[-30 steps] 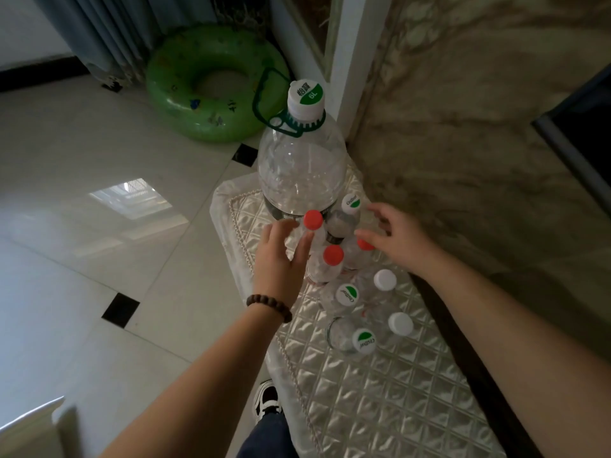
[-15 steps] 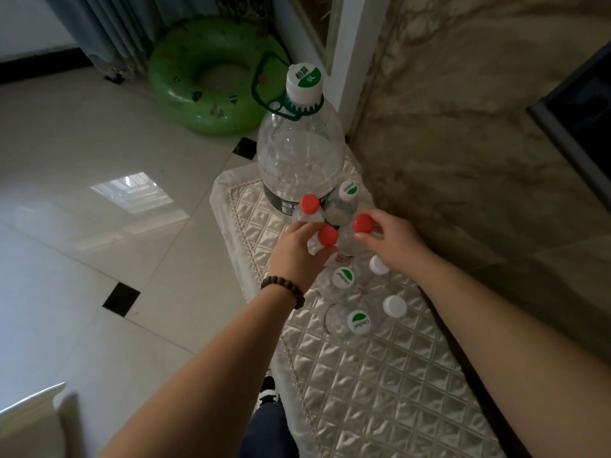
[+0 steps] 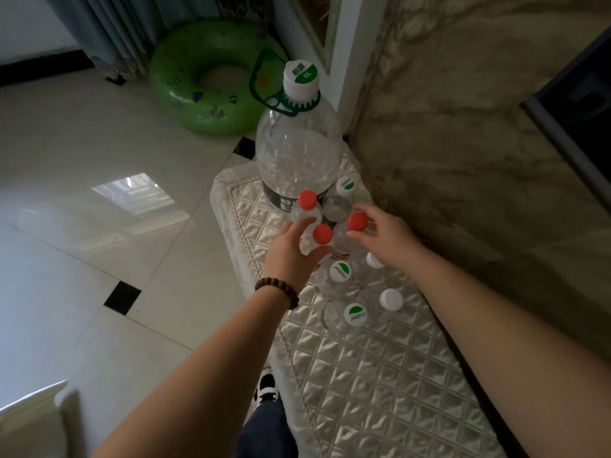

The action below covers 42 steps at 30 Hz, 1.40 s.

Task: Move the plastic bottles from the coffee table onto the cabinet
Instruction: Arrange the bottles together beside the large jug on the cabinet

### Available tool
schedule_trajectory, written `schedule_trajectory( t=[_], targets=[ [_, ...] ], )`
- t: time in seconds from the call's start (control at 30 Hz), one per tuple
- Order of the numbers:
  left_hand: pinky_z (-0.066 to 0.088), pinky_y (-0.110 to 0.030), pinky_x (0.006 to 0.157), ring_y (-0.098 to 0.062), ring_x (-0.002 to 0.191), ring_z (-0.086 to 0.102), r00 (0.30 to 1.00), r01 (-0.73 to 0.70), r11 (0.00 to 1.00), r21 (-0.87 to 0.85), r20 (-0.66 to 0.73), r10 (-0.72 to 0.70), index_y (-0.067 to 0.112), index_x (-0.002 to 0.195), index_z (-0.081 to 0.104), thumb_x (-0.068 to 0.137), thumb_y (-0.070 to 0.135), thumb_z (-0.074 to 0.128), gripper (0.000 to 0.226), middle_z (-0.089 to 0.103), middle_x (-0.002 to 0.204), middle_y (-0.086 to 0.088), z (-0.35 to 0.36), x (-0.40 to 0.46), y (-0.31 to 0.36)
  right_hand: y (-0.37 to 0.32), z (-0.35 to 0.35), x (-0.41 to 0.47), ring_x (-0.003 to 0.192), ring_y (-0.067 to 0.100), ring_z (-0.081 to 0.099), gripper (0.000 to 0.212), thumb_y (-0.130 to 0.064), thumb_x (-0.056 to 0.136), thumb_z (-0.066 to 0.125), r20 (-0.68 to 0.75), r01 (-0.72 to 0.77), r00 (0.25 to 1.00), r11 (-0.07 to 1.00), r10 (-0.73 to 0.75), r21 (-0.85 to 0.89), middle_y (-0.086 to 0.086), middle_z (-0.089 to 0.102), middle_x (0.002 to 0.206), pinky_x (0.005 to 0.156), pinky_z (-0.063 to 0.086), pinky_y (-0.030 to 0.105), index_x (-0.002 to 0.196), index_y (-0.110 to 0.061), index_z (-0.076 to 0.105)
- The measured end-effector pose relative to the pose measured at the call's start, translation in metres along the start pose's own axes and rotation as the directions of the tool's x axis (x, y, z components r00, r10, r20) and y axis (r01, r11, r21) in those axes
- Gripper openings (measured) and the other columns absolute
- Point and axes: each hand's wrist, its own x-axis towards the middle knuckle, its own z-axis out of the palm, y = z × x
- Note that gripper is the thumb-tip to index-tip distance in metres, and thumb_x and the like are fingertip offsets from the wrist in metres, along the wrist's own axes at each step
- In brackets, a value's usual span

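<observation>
1. The bottles are all bunched at the far end of the cabinet top, which has a quilted silvery cover. The big 6L jug sits nearest the far edge and looks pretty much empty, just clear plastic.
2. In front of it are three small red-capped bottles and a green-and-white-capped one tucked right by the jug, near the wall-side edge. Closer to me are four more clear bottles with white or green-white caps. Can't tell if any hold liquid.
3. Left hand, with a bead bracelet on the wrist, has its grip curled around the nearest red-capped bottle, fingers wrapped on the body.
4. Right hand has fingertips on the red cap of the bottle beside it, a loose pinch, not fully closed.
5. Compared to a second ago, both hands have closed in on the red-capped bottles; the left was flat and open then.
</observation>
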Motion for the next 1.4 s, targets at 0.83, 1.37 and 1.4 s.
schedule_trajectory(
  t=[0.83, 1.37, 1.4],
  targets=[
    [0.039, -0.023, 0.082, -0.020, 0.104, 0.056, 0.993, -0.038, 0.990, 0.139, 0.118, 0.022, 0.021, 0.121, 0.060, 0.083, 0.025, 0.068, 0.039, 0.059, 0.118, -0.003, 0.008, -0.056, 0.025, 0.035, 0.012, -0.060, 0.110, 0.022, 0.058, 0.039, -0.030, 0.086, 0.065, -0.060, 0.012, 0.998, 1.000, -0.012, 0.004, 0.005, 0.063, 0.119, 0.093, 0.049, 0.043, 0.124, -0.026, 0.056],
    [0.048, -0.032, 0.092, -0.016, 0.111, 0.052, 0.996, 0.066, 0.997, 0.048, 0.051, -0.068, 0.024, 0.130, 0.048, 0.077, 0.035, 0.074, 0.060, 0.052, 0.128, -0.001, 0.003, -0.069, 0.013, 0.033, 0.005, -0.072, 0.125, 0.021, 0.050, 0.059, -0.041, 0.082, 0.068, -0.079, -0.026, 0.996, 0.995, 0.033, 0.092, 0.004, 0.052, 0.137, 0.101, 0.045, 0.043, 0.135, -0.030, 0.045],
    [0.049, -0.033, 0.091, -0.014, 0.109, 0.053, 0.997, 0.078, 0.997, 0.024, -0.005, -0.078, 0.023, 0.128, 0.049, 0.078, 0.037, 0.071, 0.057, 0.052, 0.126, 0.000, 0.000, -0.077, 0.012, 0.035, 0.003, -0.078, 0.127, 0.020, 0.047, 0.061, -0.041, 0.082, 0.068, -0.101, -0.030, 0.994, 0.989, 0.045, 0.144, 0.005, 0.050, 0.139, 0.102, 0.043, 0.041, 0.136, -0.029, 0.044]
  ],
)
